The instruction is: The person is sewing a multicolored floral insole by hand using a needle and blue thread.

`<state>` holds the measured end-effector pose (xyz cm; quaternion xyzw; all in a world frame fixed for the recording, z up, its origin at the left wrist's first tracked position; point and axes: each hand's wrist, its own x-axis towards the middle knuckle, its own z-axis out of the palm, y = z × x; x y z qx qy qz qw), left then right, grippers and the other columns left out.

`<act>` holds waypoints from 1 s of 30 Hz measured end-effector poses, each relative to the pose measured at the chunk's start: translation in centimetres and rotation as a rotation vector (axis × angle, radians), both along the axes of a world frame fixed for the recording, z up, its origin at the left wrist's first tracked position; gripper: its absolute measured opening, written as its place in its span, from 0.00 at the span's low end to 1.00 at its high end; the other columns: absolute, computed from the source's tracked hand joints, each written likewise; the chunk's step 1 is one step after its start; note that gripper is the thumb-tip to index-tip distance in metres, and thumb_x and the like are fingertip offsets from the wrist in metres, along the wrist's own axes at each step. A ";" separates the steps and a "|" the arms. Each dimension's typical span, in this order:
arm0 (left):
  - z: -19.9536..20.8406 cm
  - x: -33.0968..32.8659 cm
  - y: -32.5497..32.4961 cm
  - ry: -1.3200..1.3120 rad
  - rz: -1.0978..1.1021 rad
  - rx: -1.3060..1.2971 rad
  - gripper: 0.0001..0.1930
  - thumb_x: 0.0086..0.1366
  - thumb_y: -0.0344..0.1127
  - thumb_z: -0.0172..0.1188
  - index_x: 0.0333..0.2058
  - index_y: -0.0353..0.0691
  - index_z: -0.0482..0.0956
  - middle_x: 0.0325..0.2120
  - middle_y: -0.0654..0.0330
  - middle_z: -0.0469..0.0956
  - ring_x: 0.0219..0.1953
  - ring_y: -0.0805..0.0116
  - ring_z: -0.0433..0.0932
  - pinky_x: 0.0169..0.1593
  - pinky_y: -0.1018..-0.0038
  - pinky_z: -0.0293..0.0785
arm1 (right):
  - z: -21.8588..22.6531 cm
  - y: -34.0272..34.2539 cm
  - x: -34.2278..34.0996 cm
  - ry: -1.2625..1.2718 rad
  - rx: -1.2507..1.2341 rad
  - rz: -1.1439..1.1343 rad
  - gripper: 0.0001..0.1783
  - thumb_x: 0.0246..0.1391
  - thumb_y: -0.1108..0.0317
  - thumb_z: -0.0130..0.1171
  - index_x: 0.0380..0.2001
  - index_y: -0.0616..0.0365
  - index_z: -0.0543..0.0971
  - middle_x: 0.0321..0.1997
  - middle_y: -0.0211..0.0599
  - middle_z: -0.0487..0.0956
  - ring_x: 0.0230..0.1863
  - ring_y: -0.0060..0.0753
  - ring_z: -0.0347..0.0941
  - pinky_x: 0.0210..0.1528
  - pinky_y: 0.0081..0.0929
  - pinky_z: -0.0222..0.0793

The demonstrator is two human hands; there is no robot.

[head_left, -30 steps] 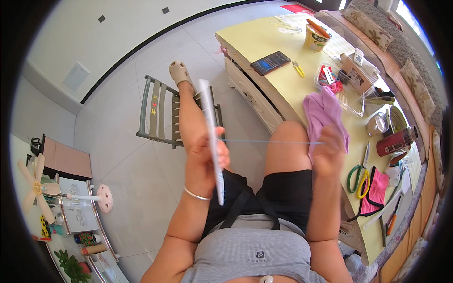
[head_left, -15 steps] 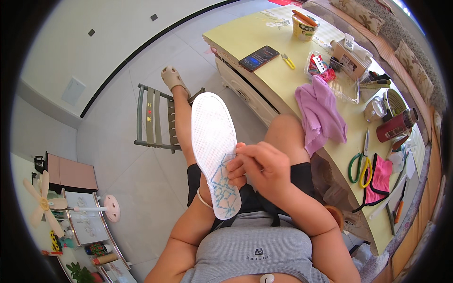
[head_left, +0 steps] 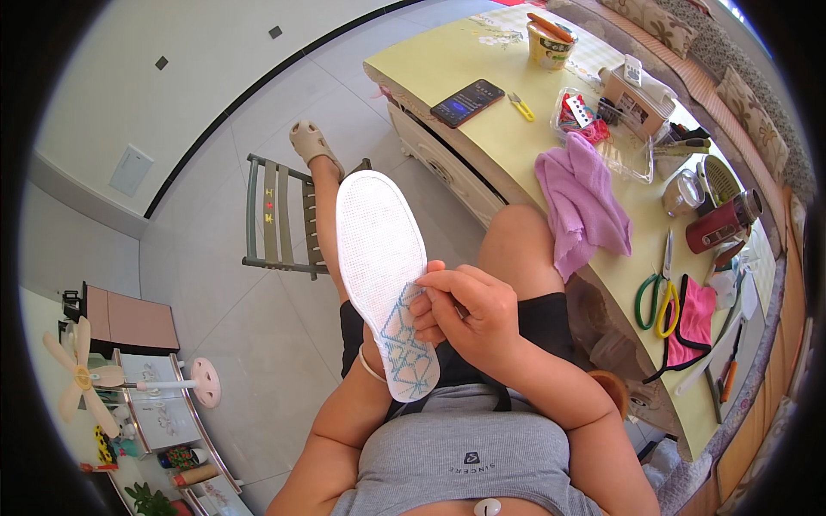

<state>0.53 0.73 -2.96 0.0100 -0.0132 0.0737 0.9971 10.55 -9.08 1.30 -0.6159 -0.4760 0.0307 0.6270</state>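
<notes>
A white insole (head_left: 381, 232) with blue stitching at its heel stands tilted above the person's lap, its left side gripped from behind by the mostly hidden left hand (head_left: 371, 351). The right hand (head_left: 471, 310) presses thumb and forefinger together at the stitching; anything between them is too small to tell. On the yellow tabletop (head_left: 422, 64) at the right lie a purple cloth (head_left: 581, 202), a phone (head_left: 467, 103) and scissors (head_left: 658, 305). A slatted chair (head_left: 280, 219) stands on pale floor tiles (head_left: 249, 344).
</notes>
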 end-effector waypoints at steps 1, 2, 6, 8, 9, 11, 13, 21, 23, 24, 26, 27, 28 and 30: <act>0.0 0.0 0.0 -0.005 0.001 0.003 0.30 0.69 0.54 0.45 0.57 0.33 0.69 0.25 0.62 0.67 0.24 0.74 0.63 0.24 0.79 0.62 | 0.0 0.0 0.0 0.006 0.000 0.000 0.06 0.49 0.79 0.59 0.32 0.60 0.79 0.23 0.34 0.77 0.23 0.32 0.77 0.25 0.25 0.72; -0.2 0.0 0.0 -0.009 0.003 0.006 0.30 0.69 0.54 0.45 0.57 0.33 0.69 0.25 0.62 0.68 0.24 0.74 0.63 0.24 0.79 0.62 | 0.0 0.0 -0.1 0.014 0.000 0.003 0.06 0.49 0.79 0.59 0.32 0.60 0.79 0.23 0.34 0.77 0.23 0.32 0.77 0.25 0.25 0.72; -0.6 0.0 0.1 -0.020 -0.009 -0.011 0.30 0.69 0.55 0.45 0.57 0.34 0.69 0.26 0.63 0.68 0.24 0.73 0.62 0.24 0.79 0.62 | 0.2 -0.1 -0.1 0.058 0.003 0.020 0.06 0.49 0.79 0.59 0.32 0.61 0.78 0.23 0.35 0.78 0.23 0.31 0.77 0.25 0.24 0.72; -0.4 0.0 0.0 -0.003 -0.006 -0.014 0.30 0.68 0.54 0.45 0.57 0.34 0.69 0.26 0.63 0.68 0.24 0.73 0.62 0.24 0.79 0.62 | 0.3 -0.1 -0.1 0.080 0.006 0.029 0.06 0.49 0.80 0.58 0.32 0.62 0.78 0.23 0.35 0.78 0.23 0.30 0.78 0.24 0.23 0.73; -0.3 -0.1 0.0 0.005 -0.004 -0.015 0.30 0.68 0.54 0.45 0.57 0.34 0.69 0.26 0.63 0.68 0.24 0.73 0.62 0.24 0.79 0.62 | 0.3 -0.1 -0.1 0.088 0.008 0.032 0.06 0.49 0.80 0.58 0.32 0.62 0.78 0.23 0.35 0.78 0.23 0.30 0.78 0.24 0.23 0.73; -0.2 0.1 0.1 -0.017 -0.021 -0.001 0.29 0.69 0.53 0.46 0.57 0.34 0.69 0.26 0.63 0.67 0.24 0.73 0.62 0.25 0.79 0.62 | 0.3 -0.1 -0.1 0.064 0.006 0.032 0.06 0.50 0.80 0.58 0.32 0.62 0.78 0.24 0.36 0.78 0.23 0.29 0.78 0.24 0.23 0.73; 0.3 0.0 0.1 0.035 -0.002 0.074 0.28 0.68 0.52 0.46 0.56 0.34 0.69 0.25 0.63 0.67 0.24 0.73 0.62 0.25 0.79 0.62 | 0.0 -0.2 0.2 0.002 -0.001 0.026 0.06 0.50 0.80 0.58 0.33 0.63 0.78 0.25 0.37 0.78 0.23 0.28 0.78 0.24 0.23 0.73; 2.7 -0.4 -0.3 0.495 0.367 0.803 0.13 0.61 0.20 0.56 0.46 0.27 0.75 0.36 0.55 0.81 0.37 0.75 0.79 0.42 0.81 0.76 | -2.7 -2.1 2.5 0.803 -0.082 0.325 0.09 0.54 0.80 0.57 0.39 0.65 0.80 0.40 0.32 0.82 0.39 0.22 0.77 0.44 0.21 0.73; 2.8 -0.4 -0.6 0.476 0.376 0.851 0.12 0.62 0.20 0.56 0.45 0.26 0.75 0.35 0.54 0.81 0.36 0.75 0.80 0.42 0.82 0.76 | -2.9 -2.1 2.2 0.917 0.004 0.334 0.09 0.54 0.80 0.56 0.40 0.65 0.79 0.40 0.32 0.82 0.40 0.23 0.77 0.44 0.22 0.73; 2.9 -0.4 -0.7 0.480 0.379 0.861 0.12 0.62 0.20 0.56 0.45 0.26 0.75 0.35 0.54 0.81 0.36 0.75 0.80 0.42 0.82 0.76 | -2.9 -2.1 2.1 0.974 0.049 0.336 0.10 0.55 0.79 0.56 0.40 0.65 0.79 0.40 0.33 0.82 0.40 0.23 0.77 0.44 0.22 0.73; 3.1 -0.4 -0.8 0.486 0.381 0.880 0.11 0.62 0.20 0.56 0.44 0.26 0.75 0.34 0.54 0.81 0.36 0.75 0.80 0.42 0.81 0.76 | -3.4 -2.0 2.1 1.030 0.078 0.363 0.13 0.55 0.78 0.56 0.45 0.64 0.76 0.42 0.34 0.81 0.42 0.26 0.77 0.45 0.24 0.75; 3.2 -0.4 -0.8 0.478 0.374 0.862 0.11 0.62 0.20 0.56 0.44 0.26 0.75 0.34 0.54 0.81 0.36 0.75 0.80 0.42 0.81 0.76 | -3.7 -2.0 2.2 1.075 0.102 0.388 0.14 0.55 0.78 0.56 0.46 0.64 0.76 0.43 0.35 0.80 0.42 0.26 0.77 0.45 0.25 0.75; 3.3 -0.4 -0.8 0.470 0.366 0.843 0.11 0.62 0.20 0.56 0.44 0.26 0.74 0.34 0.54 0.81 0.36 0.75 0.80 0.42 0.81 0.76 | -3.8 -2.0 2.3 1.119 0.126 0.412 0.15 0.55 0.77 0.56 0.47 0.64 0.75 0.44 0.35 0.80 0.43 0.27 0.77 0.45 0.25 0.75; 3.3 -0.5 -0.7 0.457 0.368 0.816 0.11 0.62 0.20 0.56 0.44 0.26 0.74 0.34 0.54 0.81 0.35 0.75 0.80 0.42 0.81 0.77 | -3.9 -1.9 2.6 1.177 0.111 0.449 0.16 0.55 0.77 0.56 0.48 0.64 0.74 0.45 0.36 0.79 0.44 0.28 0.77 0.46 0.26 0.75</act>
